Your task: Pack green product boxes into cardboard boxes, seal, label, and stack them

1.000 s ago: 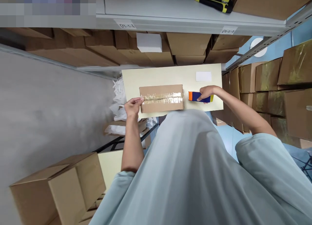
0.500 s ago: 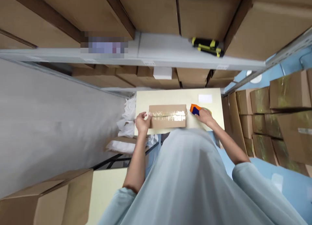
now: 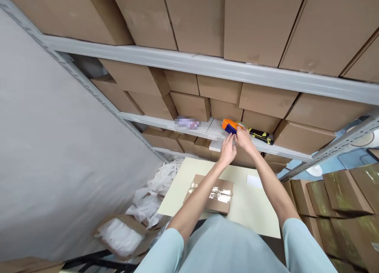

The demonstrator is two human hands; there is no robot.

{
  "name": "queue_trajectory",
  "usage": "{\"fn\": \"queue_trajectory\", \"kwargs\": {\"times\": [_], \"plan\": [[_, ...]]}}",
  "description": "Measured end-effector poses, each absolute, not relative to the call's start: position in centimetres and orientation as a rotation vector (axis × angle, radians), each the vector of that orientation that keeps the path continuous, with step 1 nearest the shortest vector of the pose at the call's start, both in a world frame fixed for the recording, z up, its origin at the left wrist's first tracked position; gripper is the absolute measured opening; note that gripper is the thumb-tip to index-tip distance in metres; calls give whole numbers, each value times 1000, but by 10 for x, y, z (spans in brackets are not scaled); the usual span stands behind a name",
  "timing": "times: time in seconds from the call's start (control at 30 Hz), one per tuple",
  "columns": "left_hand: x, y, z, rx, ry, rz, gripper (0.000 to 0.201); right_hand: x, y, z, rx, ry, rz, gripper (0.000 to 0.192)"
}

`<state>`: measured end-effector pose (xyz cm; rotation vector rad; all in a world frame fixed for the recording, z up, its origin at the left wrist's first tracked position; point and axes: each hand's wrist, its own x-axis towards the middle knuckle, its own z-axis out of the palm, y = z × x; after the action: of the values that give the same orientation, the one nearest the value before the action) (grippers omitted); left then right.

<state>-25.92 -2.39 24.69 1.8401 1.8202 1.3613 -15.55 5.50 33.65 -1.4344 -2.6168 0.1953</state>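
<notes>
Both bare arms stretch forward and upward from light blue sleeves, converging until the hands are side by side at a grey shelf (image 3: 211, 129). The right hand (image 3: 243, 138) is closed around the near end of an orange and dark-blue tape dispenser (image 3: 229, 128), whose orange end points away from that hand to the left. Whether the dispenser rests on the shelf or is held just over it cannot be told. The left hand (image 3: 227, 150) is just left of the right and a little closer to the body, its fingers narrowly bent and raised to the dispenser's lower edge; whether they grip it cannot be told.

Just right of the right hand, black-and-yellow tools (image 3: 262, 136) lie on the shelf. Beyond both hands, brown cartons (image 3: 260, 121) fill the back of the shelf. Just below the hands, a white box (image 3: 215, 145) is partly hidden by the left hand.

Nearer the body than the hands is a pale yellow table (image 3: 248, 210). On it, below the left hand, lies a taped cardboard box (image 3: 220, 196), the left forearm crossing in front of it. A white label (image 3: 254, 181) lies below the right hand, beside the right forearm. Well left of the left hand, crumpled white paper (image 3: 148, 194) is heaped by the wall.
</notes>
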Motion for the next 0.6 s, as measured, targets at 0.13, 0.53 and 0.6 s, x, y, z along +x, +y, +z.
{"fn": "queue_trajectory", "kwargs": {"times": [0.13,0.53,0.6], "plan": [[-262,-14,241,1787,1860,1312,69,-188,81,342,-1563,-2674,172,47],[-363,-229,89,1020,2296,1093,62,-89,-80,196,-1497,-2278,679,83],[-376,-261,80,904,2331,987,63,-63,-142,167,-1609,-2190,1005,93]]}}
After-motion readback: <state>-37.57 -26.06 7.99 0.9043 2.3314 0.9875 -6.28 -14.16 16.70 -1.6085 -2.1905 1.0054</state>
